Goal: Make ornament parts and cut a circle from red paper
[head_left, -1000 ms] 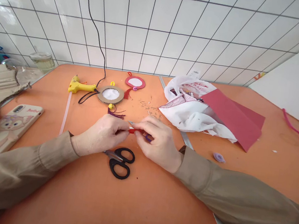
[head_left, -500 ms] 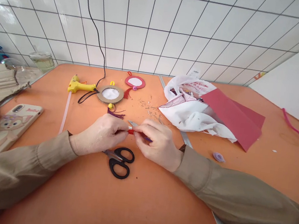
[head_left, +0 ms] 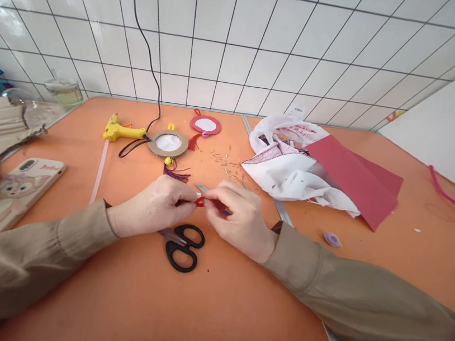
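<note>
Above the middle of the table, my left hand point(head_left: 164, 200) and my right hand point(head_left: 240, 214) meet almost fingertip to fingertip. Between them shows a small red loop point(head_left: 199, 202), pinched by the left thumb and forefinger and touched by the right fingers. A slim tool with a pointed silvery tip point(head_left: 201, 187) juts out of my closed right hand; a bluish bit shows below those fingers. Its kind I cannot make out. Just below the hands lie black-handled scissors point(head_left: 183, 248), their blades partly under my left hand.
Behind the hands are a cardboard ring with a bell and tassel point(head_left: 167, 144), a red ring with a tassel point(head_left: 205, 124) and a yellow glue gun point(head_left: 123, 130). A phone point(head_left: 12, 196) lies left. Red paper point(head_left: 353, 180) rests on a white bag point(head_left: 290, 173); a purple roll point(head_left: 332, 239) is right.
The red piece between my fingertips has turned slightly and now shows as a small loop. Both hands stay in nearly the same place.
</note>
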`<act>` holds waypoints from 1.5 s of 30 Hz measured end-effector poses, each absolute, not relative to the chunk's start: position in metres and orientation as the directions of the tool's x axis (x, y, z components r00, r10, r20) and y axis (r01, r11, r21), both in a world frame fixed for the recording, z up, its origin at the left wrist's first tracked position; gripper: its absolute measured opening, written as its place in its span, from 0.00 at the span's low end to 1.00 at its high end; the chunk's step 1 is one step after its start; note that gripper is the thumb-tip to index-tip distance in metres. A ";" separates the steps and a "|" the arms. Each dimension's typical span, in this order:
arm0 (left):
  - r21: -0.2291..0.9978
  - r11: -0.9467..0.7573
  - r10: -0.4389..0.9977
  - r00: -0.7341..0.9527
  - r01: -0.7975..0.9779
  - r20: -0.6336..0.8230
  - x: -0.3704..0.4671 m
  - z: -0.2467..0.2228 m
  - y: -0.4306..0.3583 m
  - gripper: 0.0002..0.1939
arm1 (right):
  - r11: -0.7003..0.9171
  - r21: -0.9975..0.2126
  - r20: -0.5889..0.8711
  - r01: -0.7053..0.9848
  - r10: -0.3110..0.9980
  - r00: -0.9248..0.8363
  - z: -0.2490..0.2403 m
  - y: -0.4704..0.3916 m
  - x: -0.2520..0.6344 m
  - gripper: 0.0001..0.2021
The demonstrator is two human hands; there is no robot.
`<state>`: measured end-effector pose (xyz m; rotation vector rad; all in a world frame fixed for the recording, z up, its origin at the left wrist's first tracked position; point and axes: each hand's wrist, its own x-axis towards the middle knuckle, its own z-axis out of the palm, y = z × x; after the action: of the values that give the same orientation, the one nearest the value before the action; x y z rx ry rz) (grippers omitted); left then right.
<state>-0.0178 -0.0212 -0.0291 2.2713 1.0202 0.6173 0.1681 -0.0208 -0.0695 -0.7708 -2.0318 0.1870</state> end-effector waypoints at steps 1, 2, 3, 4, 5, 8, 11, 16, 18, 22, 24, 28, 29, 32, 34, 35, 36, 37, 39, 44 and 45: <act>0.698 -0.499 0.801 0.581 0.513 0.145 -0.018 -0.028 -0.021 0.16 | 0.782 -0.451 0.705 0.431 0.608 -0.366 -0.069 -0.021 0.168 0.07; 0.740 -0.439 0.824 0.556 0.510 0.105 -0.018 -0.028 -0.020 0.17 | 0.766 -0.490 0.691 0.416 0.632 -0.351 -0.069 -0.020 0.168 0.06; 0.778 -0.372 0.847 0.527 0.506 0.063 -0.018 -0.027 -0.019 0.16 | 0.745 -0.534 0.674 0.401 0.661 -0.330 -0.068 -0.020 0.168 0.05; 0.810 -0.304 0.868 0.497 0.501 0.019 -0.018 -0.027 -0.018 0.15 | 0.715 -0.581 0.650 0.387 0.695 -0.308 -0.068 -0.020 0.168 0.05; 0.835 -0.240 0.885 0.465 0.496 -0.022 -0.018 -0.028 -0.018 0.14 | 0.679 -0.633 0.619 0.373 0.733 -0.284 -0.068 -0.020 0.168 0.04; 0.870 -0.115 0.912 0.399 0.479 -0.099 -0.018 -0.029 -0.016 0.11 | 0.570 -0.767 0.516 0.294 0.821 -0.244 -0.066 -0.019 0.168 0.05; 0.875 -0.101 0.909 0.402 0.474 -0.113 -0.018 -0.029 -0.017 0.11 | 0.500 -0.839 0.446 0.215 0.859 -0.252 -0.064 -0.018 0.167 0.07; 0.891 -0.097 0.881 0.455 0.444 -0.131 -0.016 -0.027 -0.018 0.13 | 0.398 -0.900 0.355 0.178 0.906 -0.233 -0.061 -0.019 0.166 0.11; 0.903 -0.062 0.878 0.453 0.426 -0.153 -0.016 -0.026 -0.018 0.11 | 0.370 -0.915 0.329 0.162 0.915 -0.235 -0.060 -0.019 0.167 0.11; 0.901 -0.075 0.885 0.446 0.427 -0.138 -0.015 -0.027 -0.020 0.12 | 0.360 -0.922 0.314 0.145 0.912 -0.265 -0.058 -0.018 0.168 0.10; 0.891 -0.128 0.873 0.475 0.435 -0.107 -0.015 -0.028 -0.022 0.14 | 0.389 -0.908 0.335 0.153 0.897 -0.289 -0.057 -0.018 0.168 0.11; 0.840 -0.264 0.862 0.506 0.474 -0.015 -0.014 -0.030 -0.024 0.16 | 0.445 -0.872 0.359 0.205 0.865 -0.350 -0.055 -0.018 0.167 0.14; 0.819 -0.299 0.864 0.504 0.490 0.013 -0.015 -0.031 -0.025 0.17 | 0.448 -0.867 0.356 0.219 0.864 -0.356 -0.056 -0.018 0.166 0.14; 0.761 -0.390 0.855 0.510 0.518 0.091 -0.015 -0.033 -0.025 0.17 | 0.439 -0.866 0.340 0.237 0.867 -0.363 -0.057 -0.018 0.166 0.10; 0.747 -0.421 0.841 0.530 0.515 0.109 -0.015 -0.033 -0.026 0.17 | 0.423 -0.879 0.327 0.219 0.870 -0.369 -0.058 -0.018 0.166 0.10; 0.748 -0.423 0.837 0.536 0.511 0.107 -0.014 -0.033 -0.026 0.17 | 0.411 -0.889 0.318 0.203 0.871 -0.374 -0.059 -0.018 0.166 0.10; 0.754 -0.418 0.836 0.540 0.507 0.101 -0.014 -0.033 -0.026 0.17 | 0.394 -0.901 0.306 0.183 0.874 -0.377 -0.059 -0.018 0.166 0.10; 0.762 -0.408 0.836 0.541 0.503 0.090 -0.014 -0.032 -0.026 0.17 | 0.374 -0.913 0.293 0.160 0.878 -0.379 -0.060 -0.018 0.166 0.10; 0.786 -0.374 0.838 0.542 0.492 0.060 -0.014 -0.031 -0.025 0.18 | 0.325 -0.940 0.264 0.106 0.888 -0.377 -0.061 -0.019 0.165 0.11; 0.833 -0.291 0.841 0.541 0.471 -0.012 -0.014 -0.028 -0.022 0.17 | 0.215 -0.977 0.198 0.006 0.908 -0.369 -0.065 -0.017 0.166 0.12; 0.835 -0.285 0.846 0.533 0.470 -0.011 -0.015 -0.029 -0.022 0.17 | 0.202 -0.979 0.186 0.005 0.912 -0.365 -0.065 -0.016 0.166 0.12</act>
<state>-0.0146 -0.0217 -0.0286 1.9306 1.0726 0.5646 0.1664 -0.0158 -0.0653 -0.8903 -1.5960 1.2959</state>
